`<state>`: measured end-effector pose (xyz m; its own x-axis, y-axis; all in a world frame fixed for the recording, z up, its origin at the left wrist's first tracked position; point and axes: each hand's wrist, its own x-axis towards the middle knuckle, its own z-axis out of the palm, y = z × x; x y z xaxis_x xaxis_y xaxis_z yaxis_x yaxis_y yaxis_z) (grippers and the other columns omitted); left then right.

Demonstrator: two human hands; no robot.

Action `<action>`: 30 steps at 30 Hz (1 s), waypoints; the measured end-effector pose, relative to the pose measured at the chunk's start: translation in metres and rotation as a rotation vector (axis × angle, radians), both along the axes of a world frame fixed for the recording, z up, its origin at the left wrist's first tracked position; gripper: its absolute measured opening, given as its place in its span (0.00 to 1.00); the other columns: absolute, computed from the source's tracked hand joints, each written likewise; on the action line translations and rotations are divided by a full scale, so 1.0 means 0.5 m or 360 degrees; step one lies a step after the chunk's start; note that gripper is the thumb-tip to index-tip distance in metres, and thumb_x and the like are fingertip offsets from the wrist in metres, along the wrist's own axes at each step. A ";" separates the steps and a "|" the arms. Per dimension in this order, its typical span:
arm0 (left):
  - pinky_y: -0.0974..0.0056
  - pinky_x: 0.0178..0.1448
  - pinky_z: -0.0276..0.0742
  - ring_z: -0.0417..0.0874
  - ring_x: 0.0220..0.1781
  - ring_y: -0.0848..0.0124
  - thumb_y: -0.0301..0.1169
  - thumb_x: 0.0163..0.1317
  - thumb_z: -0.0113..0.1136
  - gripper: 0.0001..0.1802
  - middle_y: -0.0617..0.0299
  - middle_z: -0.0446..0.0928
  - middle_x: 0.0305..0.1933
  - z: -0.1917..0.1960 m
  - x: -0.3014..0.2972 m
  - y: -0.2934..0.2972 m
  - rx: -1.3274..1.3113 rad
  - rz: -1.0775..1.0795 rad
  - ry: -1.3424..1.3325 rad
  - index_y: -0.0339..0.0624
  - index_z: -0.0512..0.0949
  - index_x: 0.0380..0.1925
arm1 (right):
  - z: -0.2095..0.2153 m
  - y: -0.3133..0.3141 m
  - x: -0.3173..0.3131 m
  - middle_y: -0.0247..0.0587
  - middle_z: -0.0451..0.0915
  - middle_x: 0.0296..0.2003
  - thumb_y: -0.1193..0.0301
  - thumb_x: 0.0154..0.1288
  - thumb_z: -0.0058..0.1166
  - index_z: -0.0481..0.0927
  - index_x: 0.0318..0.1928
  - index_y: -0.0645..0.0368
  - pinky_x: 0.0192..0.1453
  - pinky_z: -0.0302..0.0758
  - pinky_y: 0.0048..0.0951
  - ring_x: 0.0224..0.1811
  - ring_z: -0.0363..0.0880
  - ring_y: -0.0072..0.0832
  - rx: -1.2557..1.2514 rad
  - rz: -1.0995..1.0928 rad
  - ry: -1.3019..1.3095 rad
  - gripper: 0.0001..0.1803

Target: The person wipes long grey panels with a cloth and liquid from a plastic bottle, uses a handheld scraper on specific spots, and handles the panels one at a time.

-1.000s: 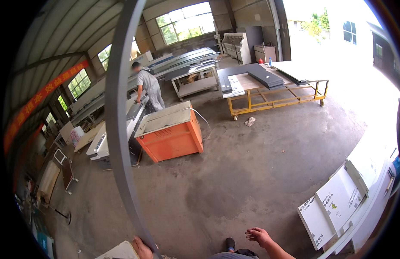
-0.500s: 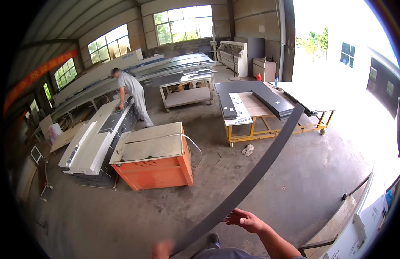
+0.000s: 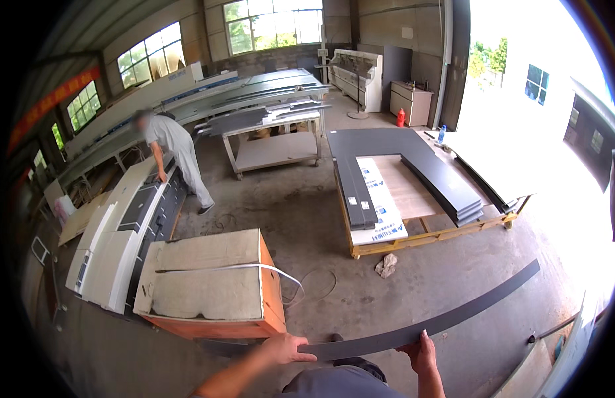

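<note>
A long, narrow dark grey panel strip [image 3: 480, 307] lies crosswise in front of my body, its right end reaching out toward the right side. My left hand [image 3: 285, 348] is closed over the strip left of my body, fingers lying along its face. Further right along the strip, my right hand [image 3: 421, 353] grips its near edge, with the thumb up and the fingers underneath. The strip's left end passes behind my left hand, beside the orange cabinet, and is partly hidden.
Close ahead on the left stands an orange cabinet [image 3: 208, 330] with a cable across its top. A yellow-framed trolley table [image 3: 413, 245] carries dark panels [image 3: 446, 186]. Left, a co-worker [image 3: 178, 149] bends over stacked panels [image 3: 108, 265]. A crumpled lump [image 3: 386, 266] lies on the floor.
The strip has swung from pointing forward to lying crosswise before me. Both hands now grip it; the right was flat beside it. The view has shifted closer to the trolley table and orange cabinet.
</note>
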<state>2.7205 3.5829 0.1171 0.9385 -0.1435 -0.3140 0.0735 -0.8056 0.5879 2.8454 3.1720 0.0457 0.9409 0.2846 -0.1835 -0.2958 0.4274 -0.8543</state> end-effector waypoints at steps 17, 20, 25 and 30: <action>0.67 0.42 0.77 0.80 0.37 0.79 0.62 0.58 0.81 0.39 0.68 0.83 0.34 0.015 0.894 0.834 -0.0798 0.1411 -0.1137 0.31 0.84 0.41 | 0.023 0.920 1.282 0.48 0.90 0.55 0.76 0.75 0.65 0.89 0.51 0.68 0.65 0.82 0.33 0.56 0.88 0.31 -0.0502 0.0827 -0.0314 0.10; 0.66 0.42 0.75 0.79 0.37 0.77 0.65 0.58 0.80 0.40 0.70 0.79 0.31 0.046 1.125 1.035 -0.0751 0.1438 -0.1467 0.34 0.82 0.41 | -0.031 1.014 1.456 0.52 0.91 0.51 0.79 0.70 0.70 0.88 0.37 0.67 0.60 0.84 0.33 0.50 0.89 0.31 -0.0429 0.0613 -0.0020 0.04; 0.67 0.32 0.77 0.80 0.27 0.74 0.62 0.58 0.80 0.38 0.65 0.80 0.33 0.106 1.515 1.290 -0.0975 0.1426 -0.1740 0.35 0.78 0.43 | -0.061 1.185 1.757 0.52 0.90 0.45 0.78 0.65 0.75 0.83 0.33 0.62 0.58 0.82 0.32 0.48 0.88 0.30 -0.0381 0.0526 0.0151 0.10; 0.65 0.23 0.76 0.78 0.19 0.70 0.62 0.62 0.77 0.36 0.61 0.77 0.27 0.165 1.912 1.497 -0.0981 0.1098 -0.2006 0.38 0.74 0.39 | -0.169 1.407 2.080 0.47 0.90 0.45 0.77 0.64 0.75 0.84 0.33 0.61 0.55 0.79 0.28 0.45 0.85 0.25 -0.0243 0.0284 0.0185 0.09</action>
